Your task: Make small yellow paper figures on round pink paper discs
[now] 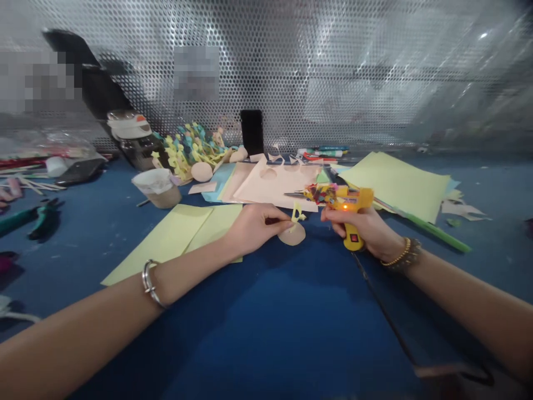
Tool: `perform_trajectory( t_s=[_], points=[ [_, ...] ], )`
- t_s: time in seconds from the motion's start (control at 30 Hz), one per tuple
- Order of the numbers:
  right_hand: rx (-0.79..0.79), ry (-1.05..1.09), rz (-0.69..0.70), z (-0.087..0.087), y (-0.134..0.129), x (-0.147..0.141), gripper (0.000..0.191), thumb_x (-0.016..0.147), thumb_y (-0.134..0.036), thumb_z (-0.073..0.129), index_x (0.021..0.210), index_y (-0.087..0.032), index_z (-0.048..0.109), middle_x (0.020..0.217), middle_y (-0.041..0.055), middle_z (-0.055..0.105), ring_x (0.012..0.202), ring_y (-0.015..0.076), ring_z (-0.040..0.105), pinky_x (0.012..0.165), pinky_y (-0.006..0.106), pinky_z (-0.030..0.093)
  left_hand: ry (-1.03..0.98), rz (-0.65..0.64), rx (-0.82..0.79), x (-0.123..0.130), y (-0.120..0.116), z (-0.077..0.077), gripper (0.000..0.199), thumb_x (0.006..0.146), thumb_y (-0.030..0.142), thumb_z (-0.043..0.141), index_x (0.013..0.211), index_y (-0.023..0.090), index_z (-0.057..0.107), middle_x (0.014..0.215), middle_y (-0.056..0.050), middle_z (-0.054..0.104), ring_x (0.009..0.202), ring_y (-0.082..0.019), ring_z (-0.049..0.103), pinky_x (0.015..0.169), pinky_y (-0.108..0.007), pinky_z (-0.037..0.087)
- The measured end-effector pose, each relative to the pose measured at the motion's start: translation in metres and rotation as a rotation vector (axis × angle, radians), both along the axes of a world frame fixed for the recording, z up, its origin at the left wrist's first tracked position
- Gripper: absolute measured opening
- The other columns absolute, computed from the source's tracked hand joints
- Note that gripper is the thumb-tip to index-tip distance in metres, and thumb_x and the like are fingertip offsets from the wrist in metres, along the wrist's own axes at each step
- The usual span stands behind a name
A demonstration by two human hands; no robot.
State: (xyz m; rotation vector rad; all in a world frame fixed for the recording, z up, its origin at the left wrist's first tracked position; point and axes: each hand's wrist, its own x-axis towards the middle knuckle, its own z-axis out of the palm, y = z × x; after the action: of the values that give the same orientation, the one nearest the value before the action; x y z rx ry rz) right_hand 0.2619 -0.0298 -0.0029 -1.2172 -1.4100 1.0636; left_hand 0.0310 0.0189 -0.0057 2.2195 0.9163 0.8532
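My left hand [260,223] is closed in a pinch, its fingertips at the lower part of a small curly yellow paper cutout [297,214]. That cutout stands up over a pale round paper disc [292,235], just above the blue tabletop; whether the fingers also grip the disc is hidden. To the right, my right hand [366,225] is wrapped round the handle of a yellow hot glue gun [353,200]. An orange light glows on its side, and its nozzle points left, over the pink paper, with colourful bits around its front. A dark cord hangs from the handle.
Yellow sheets [166,236] lie left, and more yellow paper [400,180] right, beside a green stick [441,233]. Pink sheets [254,186] are behind. A lined cup [160,191], finished-looking paper shapes [187,150], a phone [252,130] and green-handled pliers [44,216] stand or lie around.
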Motion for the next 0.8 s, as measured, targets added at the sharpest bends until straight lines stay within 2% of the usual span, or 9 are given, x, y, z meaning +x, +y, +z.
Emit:
perform_trajectory(
  t_s=[0.23,0.33,0.4,0.43,0.53,0.63,0.73,0.8],
  points=[
    [-0.047,-0.028,0.058,0.011,-0.004,-0.002,0.025,0.075,-0.038,0.067,0.08,-0.014,0.062,0.05,-0.0025,0.053,0.045,0.0088,0.045,0.044,0.022,0.033,0.002,-0.07,-0.003,-0.001,0.001,0.0,0.022,0.082,0.036,0.062,0.082,0.018,0.074,0.079,-0.005,0.072,0.07,-0.015,0.065,0.066,-0.027,0.051],
    [-0.052,-0.003,0.113,0.021,-0.009,0.01,0.027,0.073,-0.037,0.069,0.086,-0.014,0.062,0.06,-0.0008,0.057,0.053,0.0114,0.051,0.051,0.024,0.041,-0.009,-0.052,0.0,-0.001,0.001,-0.001,0.022,0.081,0.038,0.063,0.083,0.019,0.074,0.081,-0.005,0.073,0.072,-0.017,0.065,0.068,-0.028,0.052],
    [-0.045,-0.069,0.115,0.03,-0.013,0.025,0.029,0.071,-0.036,0.071,0.089,-0.014,0.062,0.064,-0.0001,0.058,0.057,0.0127,0.053,0.055,0.026,0.044,-0.017,-0.056,-0.002,-0.002,0.002,-0.002,0.023,0.081,0.038,0.062,0.084,0.019,0.074,0.084,-0.006,0.074,0.075,-0.018,0.066,0.069,-0.029,0.052],
    [-0.056,-0.13,0.114,0.035,-0.016,0.034,0.033,0.07,-0.037,0.071,0.092,-0.014,0.063,0.066,0.0003,0.059,0.058,0.0136,0.054,0.055,0.027,0.045,-0.017,-0.065,-0.003,-0.002,0.002,-0.002,0.023,0.081,0.039,0.062,0.084,0.019,0.074,0.085,-0.006,0.074,0.076,-0.018,0.066,0.07,-0.029,0.052],
    [-0.023,-0.411,0.136,0.051,-0.026,0.063,0.046,0.064,-0.038,0.076,0.102,-0.015,0.063,0.088,0.0058,0.065,0.07,0.0176,0.059,0.062,0.031,0.048,-0.017,-0.076,-0.003,-0.003,0.001,-0.003,0.024,0.082,0.038,0.061,0.085,0.018,0.074,0.085,-0.007,0.074,0.076,-0.019,0.067,0.07,-0.029,0.052],
    [-0.014,-0.817,0.173,0.064,-0.036,0.086,0.046,0.058,-0.042,0.079,0.094,-0.015,0.065,0.083,0.0047,0.065,0.071,0.0192,0.059,0.063,0.03,0.045,-0.015,-0.059,-0.006,-0.002,0.002,-0.003,0.023,0.081,0.037,0.062,0.085,0.018,0.074,0.085,-0.006,0.074,0.076,-0.018,0.067,0.07,-0.028,0.051],
    [-0.102,-1.092,0.108,0.065,-0.047,0.097,0.054,0.057,-0.041,0.077,0.103,-0.016,0.065,0.083,0.0052,0.066,0.071,0.0213,0.06,0.062,0.029,0.043,-0.027,-0.028,-0.001,0.0,0.003,-0.005,0.019,0.079,0.033,0.065,0.083,0.018,0.075,0.083,-0.005,0.074,0.075,-0.017,0.066,0.069,-0.026,0.051],
    [-0.158,-1.203,0.098,0.06,-0.053,0.1,0.052,0.056,-0.037,0.075,0.103,-0.017,0.065,0.084,0.0054,0.066,0.073,0.0227,0.06,0.061,0.029,0.042,-0.038,-0.014,0.006,0.0,0.004,-0.007,0.016,0.078,0.031,0.066,0.082,0.018,0.075,0.083,-0.004,0.074,0.075,-0.017,0.066,0.069,-0.026,0.05]
  ],
)
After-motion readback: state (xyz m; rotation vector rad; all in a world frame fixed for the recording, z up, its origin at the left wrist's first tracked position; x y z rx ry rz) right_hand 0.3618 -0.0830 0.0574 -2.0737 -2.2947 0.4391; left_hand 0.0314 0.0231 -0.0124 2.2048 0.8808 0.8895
